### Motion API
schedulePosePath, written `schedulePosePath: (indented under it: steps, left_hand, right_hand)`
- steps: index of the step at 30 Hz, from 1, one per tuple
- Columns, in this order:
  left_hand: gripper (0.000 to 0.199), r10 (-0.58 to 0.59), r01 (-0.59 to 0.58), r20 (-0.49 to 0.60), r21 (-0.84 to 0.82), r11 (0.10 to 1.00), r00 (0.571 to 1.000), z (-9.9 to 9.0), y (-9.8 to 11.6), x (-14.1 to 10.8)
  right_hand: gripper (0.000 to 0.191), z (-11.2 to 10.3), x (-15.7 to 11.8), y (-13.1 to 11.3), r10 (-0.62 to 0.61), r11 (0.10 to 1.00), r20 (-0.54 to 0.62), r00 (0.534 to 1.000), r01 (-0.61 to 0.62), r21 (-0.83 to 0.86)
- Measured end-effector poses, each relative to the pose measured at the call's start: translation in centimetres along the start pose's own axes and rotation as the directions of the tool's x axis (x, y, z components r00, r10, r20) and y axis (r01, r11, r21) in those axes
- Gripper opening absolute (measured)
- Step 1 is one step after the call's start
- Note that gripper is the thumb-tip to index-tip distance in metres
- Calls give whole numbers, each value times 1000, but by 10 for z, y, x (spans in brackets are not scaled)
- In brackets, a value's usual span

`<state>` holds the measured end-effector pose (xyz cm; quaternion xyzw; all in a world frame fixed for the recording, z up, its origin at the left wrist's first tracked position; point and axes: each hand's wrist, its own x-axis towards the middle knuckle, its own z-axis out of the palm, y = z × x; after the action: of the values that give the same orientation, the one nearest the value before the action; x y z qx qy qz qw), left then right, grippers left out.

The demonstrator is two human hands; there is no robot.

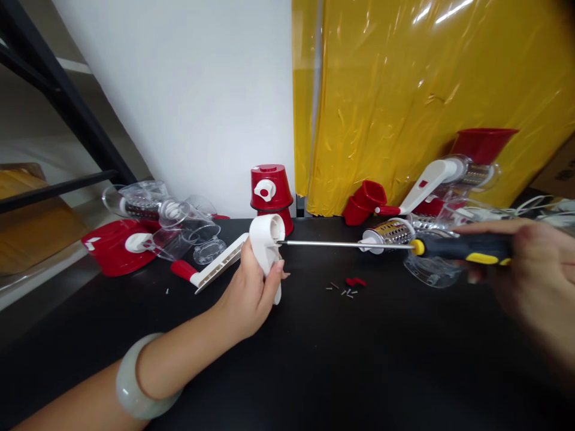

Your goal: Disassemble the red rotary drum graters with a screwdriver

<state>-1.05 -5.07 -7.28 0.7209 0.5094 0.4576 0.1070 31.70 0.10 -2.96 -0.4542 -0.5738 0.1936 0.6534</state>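
Note:
My left hand (251, 290) is closed around a white plastic crank piece (265, 245), its round open end turned to the right. In my right hand (534, 269) is a screwdriver (462, 246) with a black and yellow handle, held level. The tip of its long shaft reaches the round end of the white piece; whether it sits on a screw is too small to tell. Beside my left hand lies a white crank arm (220, 263) with a red knob. Several small screws (348, 293) and a small red plastic part (355, 281) lie on the table between my hands.
Grater parts stand along the back: a red base (274, 185), another red base (119, 248) with clear plastic parts at left, a grating drum (389, 235), a red hopper (365, 202) and an assembled grater (471, 167) at right. Yellow film (426, 90) hangs behind the black table (314, 371).

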Motion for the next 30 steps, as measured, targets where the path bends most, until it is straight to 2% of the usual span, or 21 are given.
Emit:
schedulePosePath:
  steps: [2,3,5,7,9,11,14,16,18,22,26,30]
  left_hand:
    - [28,3,-3,7,14,1000,1000,-1,0,1]
    - [28,3,-4,12,17,1000,1000,-1,1,1]
    - [27,3,-4,11,13,1000,1000,-1,0,1]
    - [27,-7,7,9,7,1000,1000,-1,0,1]
    - [25,-17,17,10,-1,1000,1000,0,-1,1]
    - [23,-17,17,9,-5,1000,1000,0,-1,1]
    - [22,-5,5,3,-5,1000,1000,0,-1,1]
    - [23,-1,1,1,-4,1000,1000,0,-1,1]
    - [25,1,-1,5,0,1000,1000,0,-2,0]
    - [28,-10,10,25,3,1000,1000,0,-1,0]
    - [32,-1,1,14,14,1000,1000,-1,0,2]
    - [31,-9,8,25,4,1000,1000,-1,0,2]
  right_hand:
    - [24,0,0,-2,7,994,-43,999,-3,106]
    - [22,0,1,-2,10,979,-46,999,-1,205]
    - [40,-1,5,-2,63,915,20,998,-66,398]
    - [53,-4,10,0,145,862,148,978,-199,467]
    - [48,-5,13,3,159,834,230,960,-256,489]
    - [40,-4,15,8,109,856,235,966,-212,472]
    - [56,-2,16,12,100,955,227,969,-157,250]
    - [51,0,16,10,124,977,201,972,-155,144]
    - [39,4,17,6,148,963,153,977,-178,201]
    - [35,10,21,0,206,899,73,976,-219,379]
    - [23,12,23,-2,206,890,-11,978,-183,417]
    - [19,10,24,0,201,891,-33,979,-169,421]
